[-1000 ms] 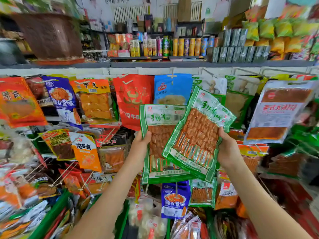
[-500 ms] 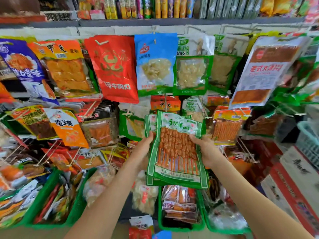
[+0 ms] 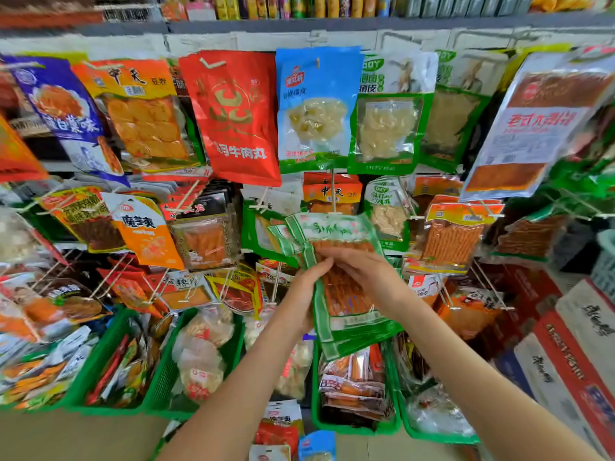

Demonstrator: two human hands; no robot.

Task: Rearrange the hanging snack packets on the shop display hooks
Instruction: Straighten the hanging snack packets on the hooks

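Observation:
Two green-bordered packets of brown skewer snacks (image 3: 332, 227) are stacked one behind the other in front of the middle row of the display. My left hand (image 3: 304, 294) grips their left edge. My right hand (image 3: 364, 274) lies across the front packet and holds it, covering its middle. The packets' tops sit just below the tip of a display hook (image 3: 332, 194) that sticks out over an orange packet (image 3: 329, 191). Whether the hook passes through their holes cannot be seen.
A red packet (image 3: 233, 118), a blue packet (image 3: 316, 108) and other bags hang on the top row. Green baskets (image 3: 352, 427) of loose snacks stand below. Printed cardboard boxes (image 3: 572, 354) are stacked at the right. Hooks jut out across the whole rack.
The two packets were fanned apart in front of the top row. Now they are stacked together and lower, at the middle row. My right hand has shifted onto the front packet.

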